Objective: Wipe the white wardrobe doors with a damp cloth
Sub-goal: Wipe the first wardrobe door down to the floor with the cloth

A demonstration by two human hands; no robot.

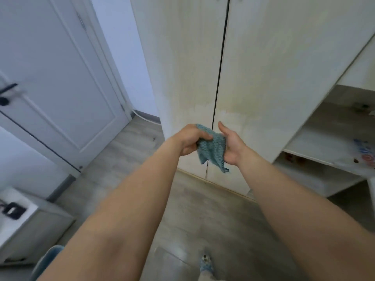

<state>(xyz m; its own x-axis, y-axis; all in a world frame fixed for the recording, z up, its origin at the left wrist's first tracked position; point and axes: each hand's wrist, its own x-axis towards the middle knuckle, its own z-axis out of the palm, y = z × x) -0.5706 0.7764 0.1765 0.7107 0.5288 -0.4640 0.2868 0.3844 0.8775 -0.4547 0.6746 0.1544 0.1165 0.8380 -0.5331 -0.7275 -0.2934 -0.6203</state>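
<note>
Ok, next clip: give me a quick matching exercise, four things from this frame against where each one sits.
Things:
1. cloth
2. door handle
3. wardrobe doors
4. open shelves

Places:
A. far left
B. straight ahead, shut
C. far right
D. between the left hand and right hand

Pairs: 1-D, 2-A, 3-B, 4-C

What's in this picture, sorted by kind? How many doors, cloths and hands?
Wardrobe doors: 2, the left door and the right door
Room door: 1
Teal cloth: 1
Hands: 2, the left hand and the right hand
Total: 6
</note>
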